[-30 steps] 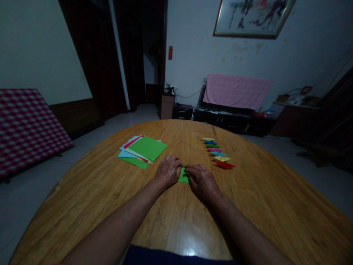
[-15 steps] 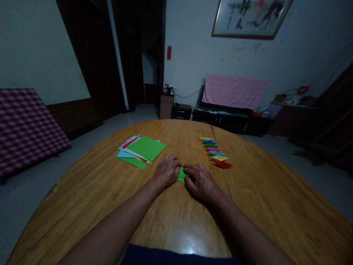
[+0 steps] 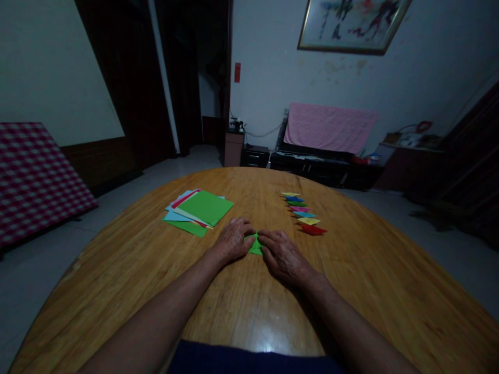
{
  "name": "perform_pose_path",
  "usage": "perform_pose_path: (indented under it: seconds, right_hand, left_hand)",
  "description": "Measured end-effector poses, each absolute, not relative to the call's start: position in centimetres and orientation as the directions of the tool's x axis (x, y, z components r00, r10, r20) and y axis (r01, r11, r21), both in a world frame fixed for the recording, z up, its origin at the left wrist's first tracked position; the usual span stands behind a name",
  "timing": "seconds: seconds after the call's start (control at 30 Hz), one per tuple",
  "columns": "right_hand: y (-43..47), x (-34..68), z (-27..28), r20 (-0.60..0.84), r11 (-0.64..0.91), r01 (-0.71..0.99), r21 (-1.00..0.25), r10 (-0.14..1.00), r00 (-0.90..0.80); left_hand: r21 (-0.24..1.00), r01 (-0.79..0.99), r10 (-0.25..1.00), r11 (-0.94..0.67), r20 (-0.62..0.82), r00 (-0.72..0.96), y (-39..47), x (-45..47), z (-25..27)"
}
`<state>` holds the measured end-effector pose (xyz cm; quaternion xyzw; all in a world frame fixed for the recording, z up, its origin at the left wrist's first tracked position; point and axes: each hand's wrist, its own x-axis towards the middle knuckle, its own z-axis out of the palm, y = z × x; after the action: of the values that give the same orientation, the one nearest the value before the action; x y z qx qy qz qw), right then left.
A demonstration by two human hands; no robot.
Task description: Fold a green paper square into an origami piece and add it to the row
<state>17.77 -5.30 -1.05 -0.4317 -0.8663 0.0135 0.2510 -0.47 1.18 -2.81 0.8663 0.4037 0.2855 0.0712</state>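
A small piece of folded green paper [image 3: 255, 244] lies on the wooden table between my hands, its sides partly covered by my fingers. My left hand [image 3: 235, 239] holds its left side, thumb and fingertips pressed on it. From the right, my right hand [image 3: 281, 253] grips the other side, with its fingers together on the sheet. To the right, beyond that hand, stands a row of several small folded paper boats, the nearest a red one [image 3: 313, 229]. A loose stack of coloured paper squares [image 3: 206, 208], with a green sheet on top, sits to the left.
The round wooden table [image 3: 156, 275] spreads out on all sides of my hands. Past its far edge is a low black cabinet [image 3: 304, 165], with a pink cloth [image 3: 329, 127] draped over something there. A red checked cloth [image 3: 39, 182] hangs at the left.
My left thumb has shifted slightly on the green paper, and a little more of the sheet shows between my hands. The view has tilted slightly; the stack and the paper boats stay in place.
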Motion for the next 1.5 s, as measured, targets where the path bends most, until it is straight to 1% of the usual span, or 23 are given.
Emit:
perform_pose_path:
  seconds: [0.17, 0.33, 0.73, 1.17, 1.37, 1.5]
  right_hand:
    - [-5.52, 17.43, -0.88, 0.408, 0.614, 0.759, -0.218, 0.763, -0.501]
    - [-5.37, 17.29, -1.07, 0.412, 0.607, 0.772, -0.187, 0.762, -0.499]
    - [-5.46, 17.17, -0.85, 0.372, 0.596, 0.787, -0.159, 0.774, -0.512]
    - [-5.6, 17.08, -0.92, 0.391, 0.589, 0.793, -0.16, 0.775, -0.496]
    - [-5.56, 17.11, -0.89, 0.385, 0.594, 0.789, -0.156, 0.773, -0.505]
    - [-5.58, 17.17, -1.23, 0.433, 0.604, 0.77, -0.204, 0.761, -0.483]
  left_hand:
    - [0.359, 0.654, 0.742, -0.666, 0.414, 0.528, 1.13, -0.43, -2.65]
    - [0.36, 0.662, 0.749, -0.657, 0.415, 0.517, 1.24, -0.42, -2.91]
    - [0.344, 0.67, 0.744, -0.658, 0.434, 0.508, 1.06, -0.32, -2.98]
    - [0.363, 0.666, 0.753, -0.651, 0.414, 0.511, 0.94, -0.34, -2.63]
    - [0.35, 0.668, 0.747, -0.657, 0.423, 0.514, 0.94, -0.39, -2.76]
    - [0.353, 0.674, 0.754, -0.65, 0.413, 0.511, 0.98, -0.4, -2.8]
